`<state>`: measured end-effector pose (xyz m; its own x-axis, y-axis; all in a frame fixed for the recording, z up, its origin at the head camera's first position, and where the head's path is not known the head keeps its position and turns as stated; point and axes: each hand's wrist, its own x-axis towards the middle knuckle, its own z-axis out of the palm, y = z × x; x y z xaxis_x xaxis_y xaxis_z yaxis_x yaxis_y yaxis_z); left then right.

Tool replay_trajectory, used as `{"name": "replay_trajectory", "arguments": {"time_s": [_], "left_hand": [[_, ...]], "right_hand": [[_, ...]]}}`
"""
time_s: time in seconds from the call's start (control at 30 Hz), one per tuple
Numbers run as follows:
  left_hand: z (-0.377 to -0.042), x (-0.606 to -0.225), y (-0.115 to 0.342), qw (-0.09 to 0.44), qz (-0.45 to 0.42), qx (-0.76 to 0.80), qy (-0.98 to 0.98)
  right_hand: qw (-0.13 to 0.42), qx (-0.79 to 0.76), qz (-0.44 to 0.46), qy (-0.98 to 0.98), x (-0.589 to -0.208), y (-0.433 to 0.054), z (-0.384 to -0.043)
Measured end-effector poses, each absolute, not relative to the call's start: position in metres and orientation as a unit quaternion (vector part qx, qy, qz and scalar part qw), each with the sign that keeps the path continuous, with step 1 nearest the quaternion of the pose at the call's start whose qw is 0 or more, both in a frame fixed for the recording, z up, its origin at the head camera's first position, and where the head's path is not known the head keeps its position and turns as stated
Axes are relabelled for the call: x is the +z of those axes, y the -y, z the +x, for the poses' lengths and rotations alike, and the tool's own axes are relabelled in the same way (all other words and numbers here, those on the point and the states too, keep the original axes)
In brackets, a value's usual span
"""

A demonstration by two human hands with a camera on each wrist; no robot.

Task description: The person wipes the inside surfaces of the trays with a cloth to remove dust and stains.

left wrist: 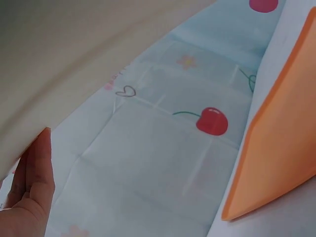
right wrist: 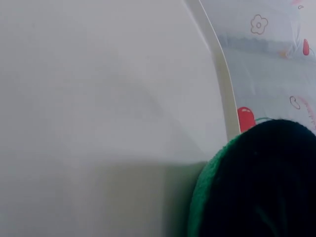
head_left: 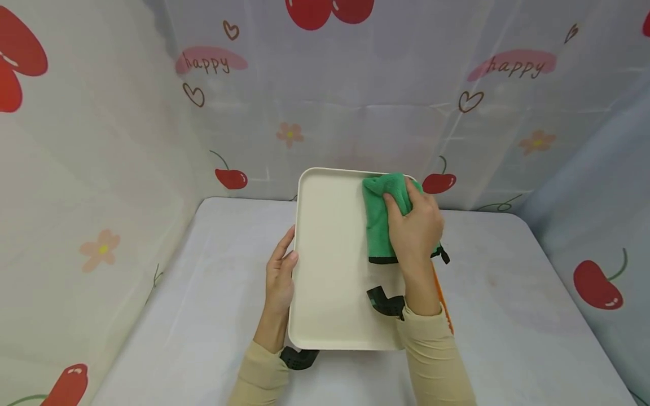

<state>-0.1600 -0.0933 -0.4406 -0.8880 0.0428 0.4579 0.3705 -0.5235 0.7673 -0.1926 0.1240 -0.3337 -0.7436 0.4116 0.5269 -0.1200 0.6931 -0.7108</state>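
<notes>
A cream rectangular tray [head_left: 332,270] is held up, tilted, above the white table in the head view. My left hand [head_left: 280,279] grips its left edge, with the thumb at the rim and the other fingers partly hidden. The left wrist view shows that hand [left wrist: 34,190] against the tray's underside [left wrist: 74,64]. At the upper right corner of the tray, my right hand [head_left: 417,231] holds a green cloth [head_left: 378,228] with dark edging against the inner surface. The right wrist view has the cloth [right wrist: 200,207] beside the tray rim [right wrist: 224,84]; the fingers are hidden there.
A flat orange item [left wrist: 281,133] with a darker orange border lies behind the tray, its edge peeking out near the right forearm. The white table [head_left: 508,293] is enclosed by curtains [head_left: 355,124] printed with cherries, close behind its far edge.
</notes>
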Motion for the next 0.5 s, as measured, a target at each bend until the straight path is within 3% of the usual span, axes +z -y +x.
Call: {"name": "replay_trajectory", "arguments": {"time_s": [0.5], "left_hand": [[-0.157,-0.444,0.08,0.072,-0.207,-0.846,0.486]], "right_hand": [[0.332,0.402,-0.048,0.852,-0.334,-0.089,-0.189]]}}
